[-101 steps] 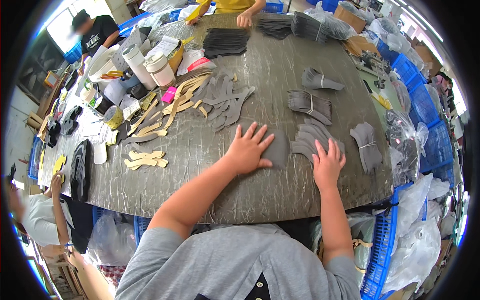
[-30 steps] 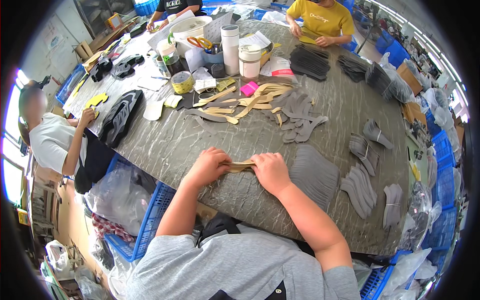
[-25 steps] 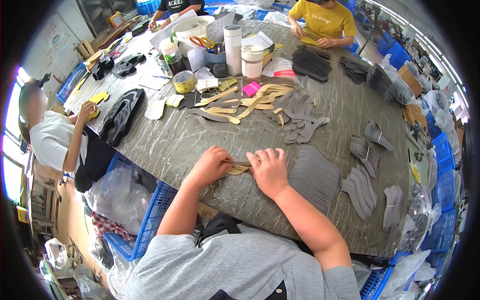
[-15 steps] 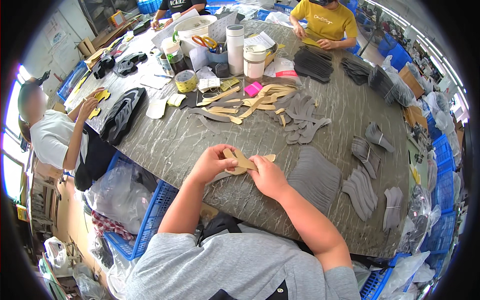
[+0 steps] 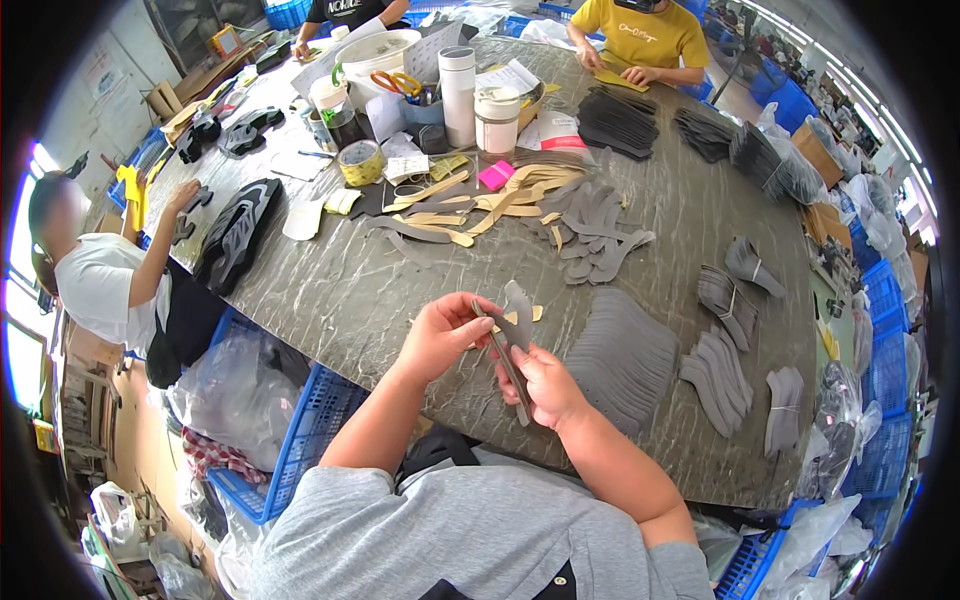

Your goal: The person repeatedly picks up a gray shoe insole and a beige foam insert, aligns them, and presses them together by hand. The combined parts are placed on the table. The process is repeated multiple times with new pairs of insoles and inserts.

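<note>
My left hand (image 5: pixel 445 337) pinches one end of a dark grey curved cut piece (image 5: pixel 507 372), which is tilted nearly edge-on. My right hand (image 5: pixel 548 388) is closed round its lower part. A second, lighter grey cut piece (image 5: pixel 520 308) stands up between my hands, by the right thumb; which fingers hold it is unclear. Beneath them, a tan end of a piece (image 5: pixel 537 313) shows on the table, mostly hidden. Close to my right hand lies a wide row of overlapping grey pieces (image 5: pixel 622 355).
Banded bundles of grey pieces (image 5: pixel 783 408) lie at the right. Ahead are a loose pile of tan and grey strips (image 5: pixel 525 190), a pink pad (image 5: pixel 496 176), a white bottle (image 5: pixel 457 97) and a bucket (image 5: pixel 378 62). Co-workers sit left and across. A blue crate (image 5: pixel 318 425) stands left.
The pieces in my hands have turned from tan faces to grey faces, now upright and tilted. My right hand has moved lower. The left co-worker's arms have shifted, with a yellow piece raised.
</note>
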Available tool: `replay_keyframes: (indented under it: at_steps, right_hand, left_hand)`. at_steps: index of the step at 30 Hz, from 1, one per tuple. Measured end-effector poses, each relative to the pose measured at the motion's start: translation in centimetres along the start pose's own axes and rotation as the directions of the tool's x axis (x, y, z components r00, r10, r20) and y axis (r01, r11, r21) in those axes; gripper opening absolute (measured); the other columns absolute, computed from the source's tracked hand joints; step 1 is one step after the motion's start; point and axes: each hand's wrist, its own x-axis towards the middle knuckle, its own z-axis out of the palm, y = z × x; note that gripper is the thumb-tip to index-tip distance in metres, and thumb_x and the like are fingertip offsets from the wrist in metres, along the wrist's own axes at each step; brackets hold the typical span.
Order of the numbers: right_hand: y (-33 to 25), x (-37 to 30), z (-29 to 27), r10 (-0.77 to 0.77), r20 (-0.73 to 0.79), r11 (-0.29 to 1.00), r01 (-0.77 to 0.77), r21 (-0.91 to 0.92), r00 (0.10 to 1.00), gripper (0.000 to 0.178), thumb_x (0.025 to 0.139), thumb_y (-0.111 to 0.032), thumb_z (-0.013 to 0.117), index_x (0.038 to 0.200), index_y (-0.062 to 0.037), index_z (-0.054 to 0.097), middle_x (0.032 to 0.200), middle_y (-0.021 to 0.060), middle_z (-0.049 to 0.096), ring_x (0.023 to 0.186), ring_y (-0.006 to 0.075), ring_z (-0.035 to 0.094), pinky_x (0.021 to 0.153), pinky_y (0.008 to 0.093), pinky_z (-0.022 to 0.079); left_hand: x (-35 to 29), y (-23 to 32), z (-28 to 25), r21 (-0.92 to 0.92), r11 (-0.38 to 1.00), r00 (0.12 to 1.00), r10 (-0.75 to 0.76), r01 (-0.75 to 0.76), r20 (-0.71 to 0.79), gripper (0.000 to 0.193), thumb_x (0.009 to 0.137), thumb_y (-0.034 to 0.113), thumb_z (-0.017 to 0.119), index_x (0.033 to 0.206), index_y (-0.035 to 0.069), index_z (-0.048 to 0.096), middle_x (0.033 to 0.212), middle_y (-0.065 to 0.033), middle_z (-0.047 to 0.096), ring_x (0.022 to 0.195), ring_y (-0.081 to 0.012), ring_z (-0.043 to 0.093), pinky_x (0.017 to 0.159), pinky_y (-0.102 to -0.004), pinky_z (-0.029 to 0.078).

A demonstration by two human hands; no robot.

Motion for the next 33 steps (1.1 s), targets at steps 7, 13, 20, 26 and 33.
replay_keyframes:
  at_steps: [7, 13, 20, 26, 33]
  right_hand:
    - [0.2, -0.1, -0.5, -0.064, -0.097, 0.99, 0.05, -0.134, 0.993, 0.023, 0.105, -0.025, 0.042, 0.114, -0.0072, 0.053, 0.087, 0.0064, 0.062, 0.07, 0.0153, 0.06, 0.062, 0.0314, 0.05]
    - [1.3, 0.4, -0.8, -0.496, -0.065, 0.572, 0.27, -0.775, 0.866, 0.018, 0.103, -0.017, 0.042, 0.108, -0.0044, 0.054, 0.083, 0.0109, 0.064, 0.067, 0.0193, 0.063, 0.062, 0.0335, 0.052]
    - [0.7, 0.0, 0.5, -0.543, 0.073, 0.286, 0.267, -0.92, 0.836, 0.015, 0.1, -0.015, 0.047, 0.106, -0.0022, 0.053, 0.079, 0.0146, 0.063, 0.067, 0.029, 0.063, 0.06, 0.0407, 0.048]
    - [-0.1, -0.8, -0.2, -0.14, 0.107, 0.953, 0.164, -0.257, 0.984, 0.028, 0.106, -0.028, 0.038, 0.112, -0.0059, 0.054, 0.075, 0.0015, 0.054, 0.056, 0.0119, 0.045, 0.051, 0.0273, 0.039]
    - [-0.8, -1.4, 1.8, -0.072, -0.011, 0.949, 0.065, -0.307, 0.997, 0.044, 0.105, -0.043, 0.035, 0.108, -0.0051, 0.057, 0.073, 0.003, 0.056, 0.058, 0.0096, 0.048, 0.052, 0.0235, 0.04]
  left_hand:
    - [-0.2, 0.7, 0.0, 0.182, 0.979, 0.994, -0.082, 0.094, -0.076, 0.014, 0.088, 0.008, 0.069, 0.096, 0.0, 0.062, 0.077, -0.0015, 0.064, 0.061, -0.0059, 0.057, 0.054, -0.0204, 0.046]
    - [-0.2, 1.8, 0.4, 0.266, 0.948, 0.981, -0.149, 0.177, -0.124, 0.018, 0.085, 0.005, 0.07, 0.1, -0.001, 0.061, 0.072, -0.0016, 0.062, 0.053, -0.0046, 0.053, 0.045, -0.0186, 0.039]
    - [-0.4, 1.6, 2.8, 0.205, 0.954, 0.962, -0.177, 0.22, -0.209, 0.026, 0.087, 0.005, 0.066, 0.11, -0.001, 0.057, 0.08, -0.0058, 0.064, 0.056, -0.008, 0.059, 0.048, -0.0212, 0.047]
    - [-1.2, 1.2, 1.8, -0.261, 0.953, 0.988, -0.149, 0.151, 0.031, 0.02, 0.091, 0.005, 0.064, 0.109, -0.001, 0.059, 0.089, -0.0073, 0.066, 0.063, -0.01, 0.062, 0.056, -0.0225, 0.052]
    - [-1.9, 1.1, 0.7, -0.003, 0.996, 0.996, -0.085, 0.085, -0.039, 0.009, 0.09, 0.003, 0.065, 0.097, -0.001, 0.064, 0.077, -0.0034, 0.064, 0.063, -0.0089, 0.061, 0.057, -0.0223, 0.051]
